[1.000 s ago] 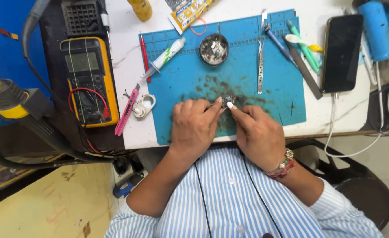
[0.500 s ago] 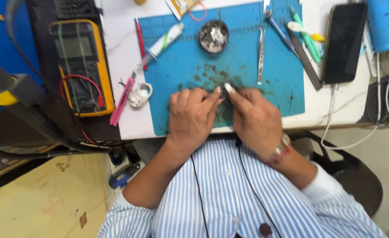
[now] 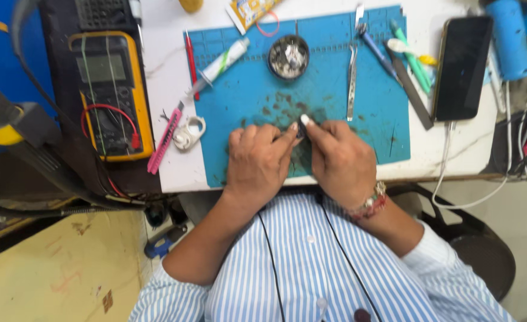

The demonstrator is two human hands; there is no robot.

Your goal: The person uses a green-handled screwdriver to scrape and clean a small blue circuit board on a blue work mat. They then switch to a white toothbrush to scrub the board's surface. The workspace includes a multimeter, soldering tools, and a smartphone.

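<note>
Pinching a small dark part (image 3: 300, 129) between them, the left hand (image 3: 257, 164) and right hand (image 3: 338, 161) meet over the near half of the blue work mat (image 3: 245, 101), their wrists at the edge of the white counter (image 3: 168, 65). The left fingers (image 3: 287, 135) curl inward and press against the part from one side; the right fingers (image 3: 311, 126) close on it from the other, thumb tip up. The part sits just above the stained patch of the mat, between the 2 hands.

Doing this well probably means keeping both wrists braced on the counter edge, gripping lightly, and working low over the mat so anything that slips lands on it and not on the floor.

The part is mostly covered by the fingertips, so its shape and kind cannot be made out. The contents of the round metal dish (image 3: 288, 56) are too small to tell. The yellow meter (image 3: 109, 92), tweezers (image 3: 352, 77) and black phone (image 3: 461, 67) lie well apart from the hands.
</note>
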